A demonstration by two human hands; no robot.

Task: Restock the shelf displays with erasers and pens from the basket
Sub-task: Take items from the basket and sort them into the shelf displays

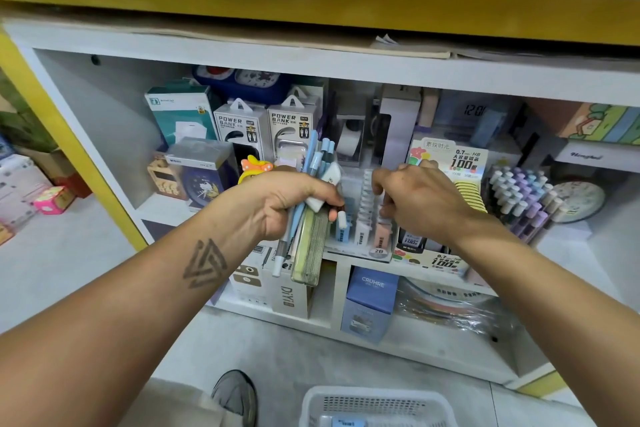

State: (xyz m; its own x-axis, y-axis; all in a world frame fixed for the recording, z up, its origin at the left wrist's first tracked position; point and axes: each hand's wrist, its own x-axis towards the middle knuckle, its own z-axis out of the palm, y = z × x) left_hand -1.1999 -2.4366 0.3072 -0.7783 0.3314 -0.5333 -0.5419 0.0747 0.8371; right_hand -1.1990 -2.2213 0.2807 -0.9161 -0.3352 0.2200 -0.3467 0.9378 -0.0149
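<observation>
Your white shelf (346, 68) is packed with glossy boxes. The perforated plastic basket (377, 406) sits on the floor below. Your left hand (287, 204) grips a bundle of slim blue pens (317, 163) and a flat tin. Your right hand (420, 199) curls its fingers into the clear eraser display (363, 215), pinching an eraser there.

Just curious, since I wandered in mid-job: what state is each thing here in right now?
Left hand: gripping a bundle of pens and erasers.
Blue pens: bunched upright in that grip.
Right hand: fingers curled down into the eraser display; whether they pinch anything is hidden.
Eraser display: rows partly filled.
Pastel pen display: packed, caps up.
White basket: on the floor, nearly empty.
</observation>
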